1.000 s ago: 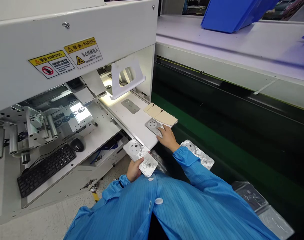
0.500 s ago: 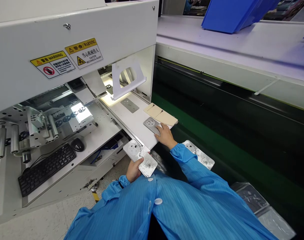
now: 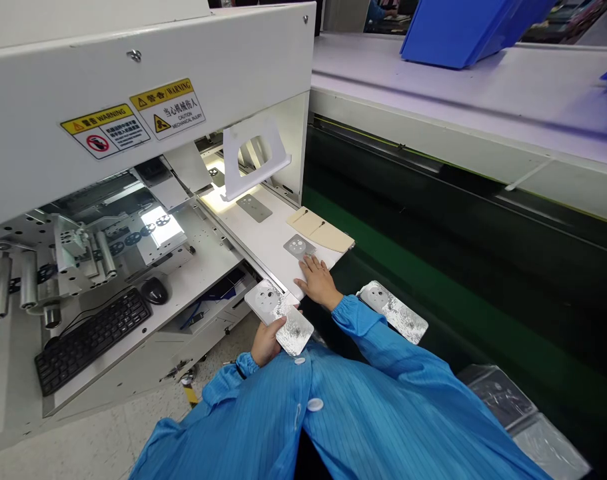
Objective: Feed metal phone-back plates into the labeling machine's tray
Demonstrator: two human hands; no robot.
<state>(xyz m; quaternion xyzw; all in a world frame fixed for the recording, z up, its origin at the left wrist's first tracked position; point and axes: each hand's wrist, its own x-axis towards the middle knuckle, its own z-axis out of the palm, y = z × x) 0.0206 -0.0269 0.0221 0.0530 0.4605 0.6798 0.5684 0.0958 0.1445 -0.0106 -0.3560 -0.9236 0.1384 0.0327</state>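
Note:
My left hand (image 3: 266,341) grips a shiny silver phone back cover (image 3: 280,315), held flat near my chest. My right hand (image 3: 317,281) lies flat with fingers stretched out on the white feed belt (image 3: 263,243) of the machine, just below a grey cover (image 3: 299,247) that rests on the belt, apart from the fingertips. Another grey cover (image 3: 254,207) lies farther up the belt near the lit opening. A silver cover (image 3: 393,311) sits on the dark green conveyor (image 3: 433,293), beside my right sleeve.
A white machine housing (image 3: 148,80) with warning labels stands to the left, with a black keyboard (image 3: 88,340) and mouse (image 3: 154,290) on its shelf. A beige pad (image 3: 320,230) lies at the belt's right edge. Wrapped parts (image 3: 513,407) lie lower right. A blue bin (image 3: 463,27) sits beyond.
My right hand has let go of the grey cover and drawn back toward me. The covers on the belt have moved farther toward the opening. My left hand has stayed put.

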